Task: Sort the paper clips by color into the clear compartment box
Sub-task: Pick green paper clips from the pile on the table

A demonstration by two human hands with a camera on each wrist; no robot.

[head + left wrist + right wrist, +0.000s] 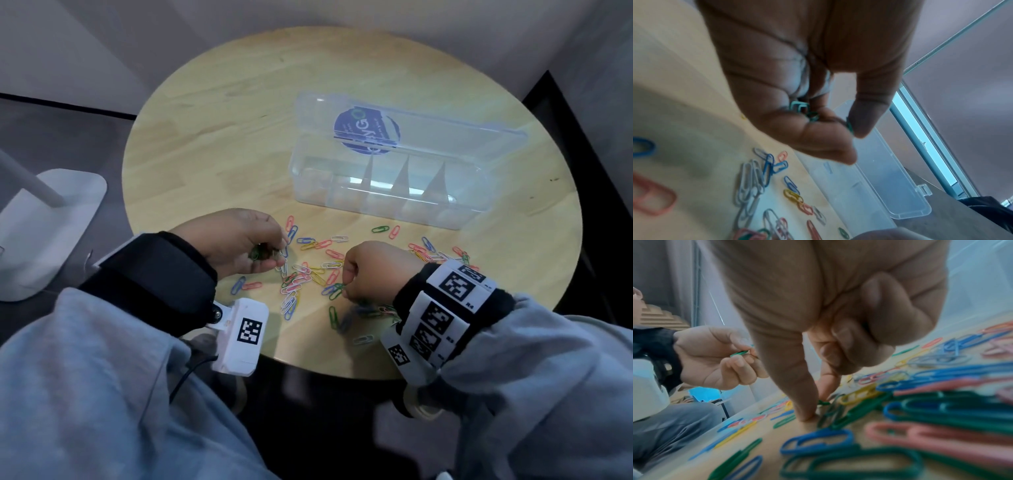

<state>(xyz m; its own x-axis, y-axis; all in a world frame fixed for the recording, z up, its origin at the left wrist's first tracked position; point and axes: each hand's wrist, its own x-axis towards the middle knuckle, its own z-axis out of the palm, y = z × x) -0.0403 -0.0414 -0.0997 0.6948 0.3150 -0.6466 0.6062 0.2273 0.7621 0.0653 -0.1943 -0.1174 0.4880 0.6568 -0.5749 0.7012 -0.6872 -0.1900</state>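
Many coloured paper clips (308, 270) lie scattered on the near half of the round wooden table (239, 137). The clear compartment box (342, 202) stands behind them with its lid (445, 137) open and its sections bare. My left hand (246, 240) hovers over the left of the pile, its curled fingers holding several green clips (800, 106) in the palm. My right hand (349, 277) is down on the table, where thumb and forefinger pinch a green clip (823, 402) at the middle of the pile, among blue and green clips.
A white lamp base (44, 222) stands on the floor to the left of the table. The table's front edge runs just under my wrists. A dark strip of floor lies to the right, and bare wood lies behind and left of the box.
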